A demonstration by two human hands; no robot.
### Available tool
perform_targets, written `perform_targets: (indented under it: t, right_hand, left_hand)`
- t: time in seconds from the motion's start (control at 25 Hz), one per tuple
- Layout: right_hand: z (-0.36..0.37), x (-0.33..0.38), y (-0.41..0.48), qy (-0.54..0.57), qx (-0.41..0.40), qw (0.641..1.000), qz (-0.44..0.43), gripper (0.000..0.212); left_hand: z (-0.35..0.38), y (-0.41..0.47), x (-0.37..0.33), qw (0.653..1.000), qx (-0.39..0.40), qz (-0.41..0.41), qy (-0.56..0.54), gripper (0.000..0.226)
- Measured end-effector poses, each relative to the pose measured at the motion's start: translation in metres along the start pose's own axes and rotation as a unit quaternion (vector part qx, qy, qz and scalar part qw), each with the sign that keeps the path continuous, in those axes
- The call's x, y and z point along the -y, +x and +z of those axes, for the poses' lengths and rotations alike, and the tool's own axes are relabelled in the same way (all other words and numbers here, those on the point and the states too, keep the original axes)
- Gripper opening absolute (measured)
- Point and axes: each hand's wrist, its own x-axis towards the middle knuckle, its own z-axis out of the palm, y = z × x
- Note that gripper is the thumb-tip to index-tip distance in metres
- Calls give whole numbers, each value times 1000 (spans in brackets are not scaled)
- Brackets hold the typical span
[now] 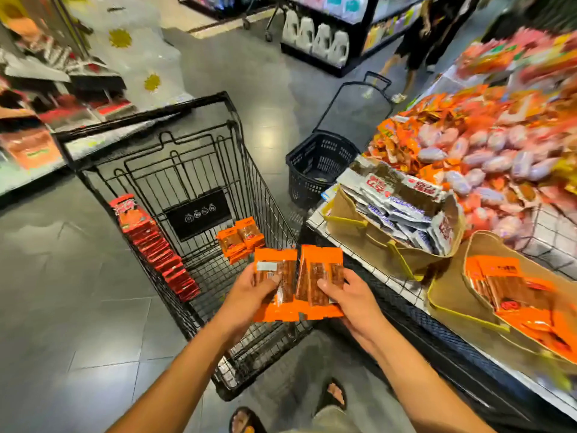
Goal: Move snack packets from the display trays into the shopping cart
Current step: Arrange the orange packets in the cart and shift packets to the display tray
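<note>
Since they look thin, light and slick, the orange packets (298,282) are best pinched by their flat edges. Left hand (249,292) and right hand (351,296) each clamp a stack, thumbs on top, side by side above the cart (175,145), just beside the tray (487,245).

The cart (265,198) is open on top, so there is room to reach straight down into it. A row of red packets (156,248) fills its left side. A small orange pile (240,239) sits by its right wall. The wire bottom between them is bare. The desk (390,282) stands just beside the cart on the right.
</note>
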Motion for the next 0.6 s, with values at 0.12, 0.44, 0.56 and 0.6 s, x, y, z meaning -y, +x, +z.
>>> perform_targets:
  t: [0.12,0.44,0.56,0.6]
  right_hand:
    - [-50,20,-31,41,-46,998,-29,36]
    - [-216,67,-81,90,-179,975,-95,38]
    - [-283,76,-82,69,-245,957,-139,37]
    - [-304,77,-82,51,-274,949,-144,37]
  left_hand:
    - [56,7,-15,998,52,14,25,27]
    - [248,31,-46,976,217,-15,-6,29]
    - [311,40,-54,964,264,6,29,25]
    - [331,45,-53,964,261,10,60,23]
